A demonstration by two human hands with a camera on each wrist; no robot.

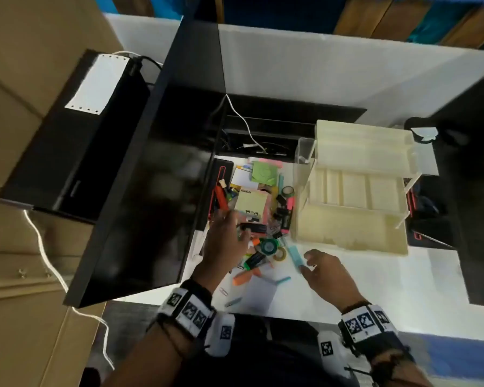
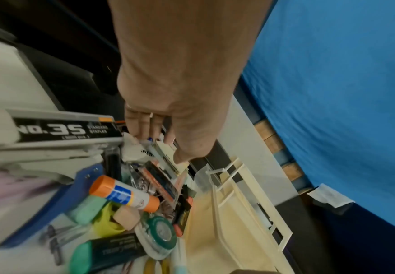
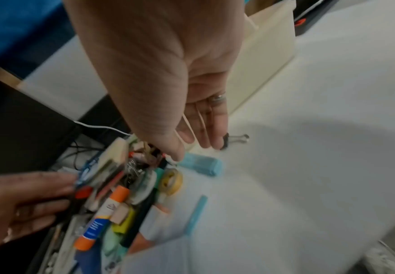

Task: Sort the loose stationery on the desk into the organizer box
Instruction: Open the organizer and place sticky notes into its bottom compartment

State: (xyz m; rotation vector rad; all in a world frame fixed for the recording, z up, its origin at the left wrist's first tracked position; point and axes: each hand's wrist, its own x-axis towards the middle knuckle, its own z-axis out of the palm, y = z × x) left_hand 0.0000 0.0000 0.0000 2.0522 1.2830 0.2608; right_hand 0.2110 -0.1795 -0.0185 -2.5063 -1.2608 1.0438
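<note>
The cream plastic tiered organizer box point(image 1: 355, 191) stands fanned open on the white desk point(image 1: 375, 277), its stepped trays pulled apart on thin white arms, I judge so that every compartment can be reached from above. All the trays that I can see hold nothing yet, so the sorting has hardly begun.

Just beside its left wall lies the heap of loose stationery point(image 1: 260, 219): a pale yellow pad of sticky notes point(image 1: 250, 203), a green sheet of paper point(image 1: 264, 172), a round green tape dispenser point(image 1: 268, 246) of glossy plastic, a small yellow tape roll point(image 1: 280, 254), and an orange-capped white glue stick point(image 2: 124, 193), smooth and cylindrical. A grey cardboard box of staples marked "No. 35" point(image 2: 58, 129) sits at the heap's left edge.

I have my left hand point(image 1: 227, 241) low over the heap, fingers point(image 2: 142, 126) stretched down into the clutter and touching small pieces there; it grips nothing that I can make out. My right hand point(image 1: 329, 270) hovers near the box's front corner with fingers loosely extended and nothing held, its thumb tip close to a pale blue blocky highlighter point(image 3: 202, 165) lying apart from the heap. That one looks the easiest pick, being free on bare desk. A black binder clip with steel wire handles point(image 3: 235, 140) lies just beyond the fingertips.
</note>
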